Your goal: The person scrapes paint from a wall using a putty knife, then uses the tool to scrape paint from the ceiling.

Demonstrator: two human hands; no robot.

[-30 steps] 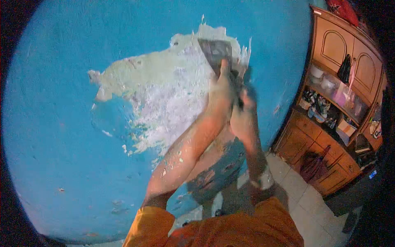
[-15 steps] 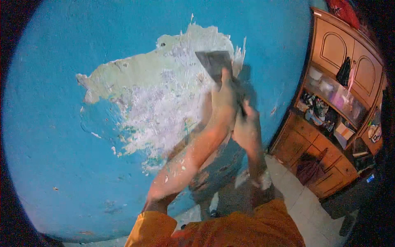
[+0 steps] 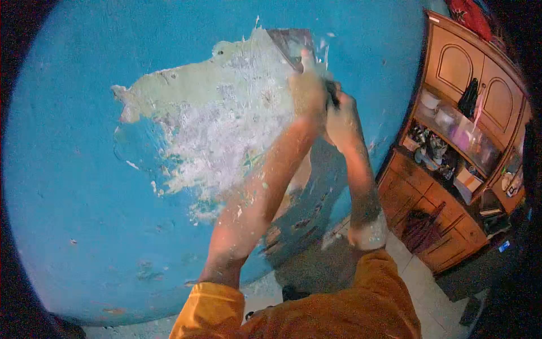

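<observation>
A wide flat scraper [image 3: 293,46] lies with its blade against the wall, near the upper right of a bare, whitish patch [image 3: 209,118] in the blue paint. My left hand [image 3: 308,90] is closed behind the blade, with one finger stretched onto it. Just right of it and slightly lower, my right hand [image 3: 342,120] is wrapped round the dark handle. Both hands are somewhat blurred. White flecks stick to my left forearm.
Blue painted wall [image 3: 73,186] surrounds the patch. On the right stands a wooden cabinet [image 3: 432,192] with shelves of mixed items and hanging cloths. A tiled floor [image 3: 415,271] shows below.
Both hands and the scraper have moved up along the wall, so the blade now reaches the top right edge of the bare patch.
</observation>
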